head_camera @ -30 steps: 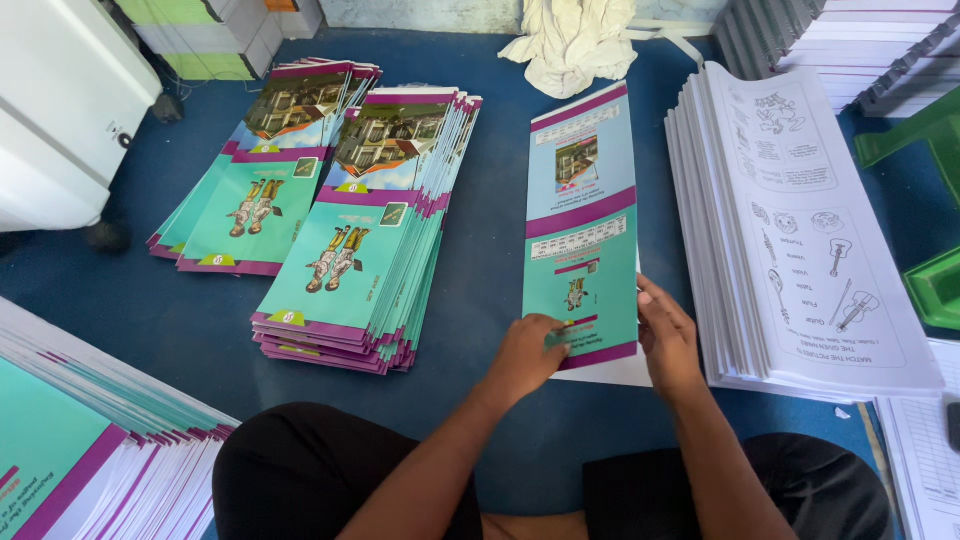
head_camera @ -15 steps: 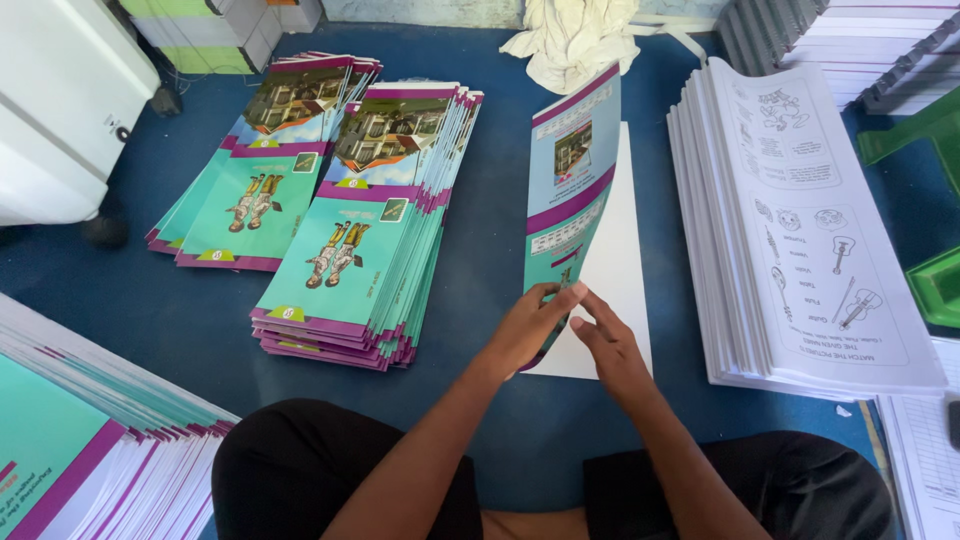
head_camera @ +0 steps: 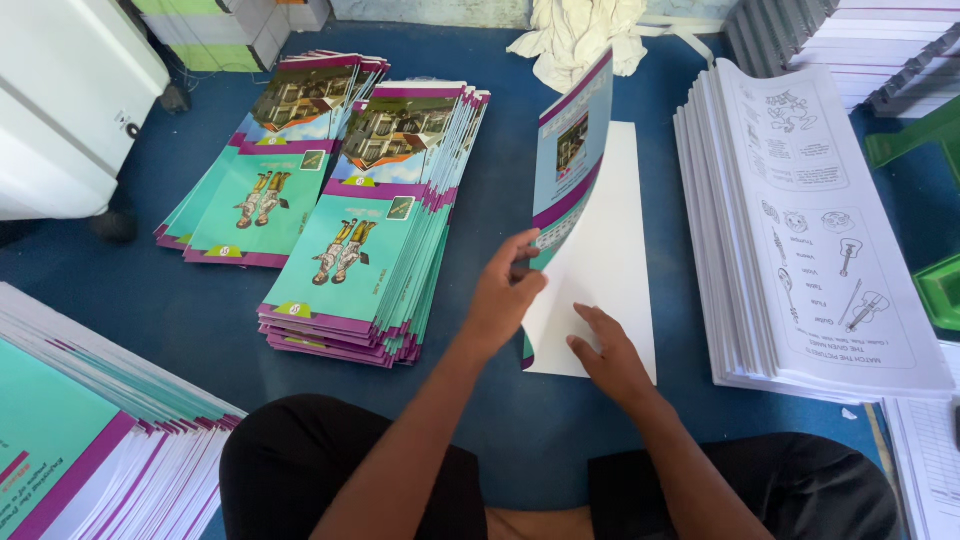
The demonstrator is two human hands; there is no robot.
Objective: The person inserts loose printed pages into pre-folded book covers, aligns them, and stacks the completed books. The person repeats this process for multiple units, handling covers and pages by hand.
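Fingers of the left hand (head_camera: 505, 290) pinch the cover's (head_camera: 570, 165) edge, lifting it off the blue floor (head_camera: 500, 170). The right hand (head_camera: 610, 350) lies open, pressing the white flap. It looks thin, light and bendy; hold it by the edge.

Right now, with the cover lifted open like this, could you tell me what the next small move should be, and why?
Probably bring one white inner sheaf from the printed stack onto the open cover. The left hand holds the teal-and-purple flap upright, the right hand pins the blank white inside flat on the blue mat, and nothing lies inside it yet.
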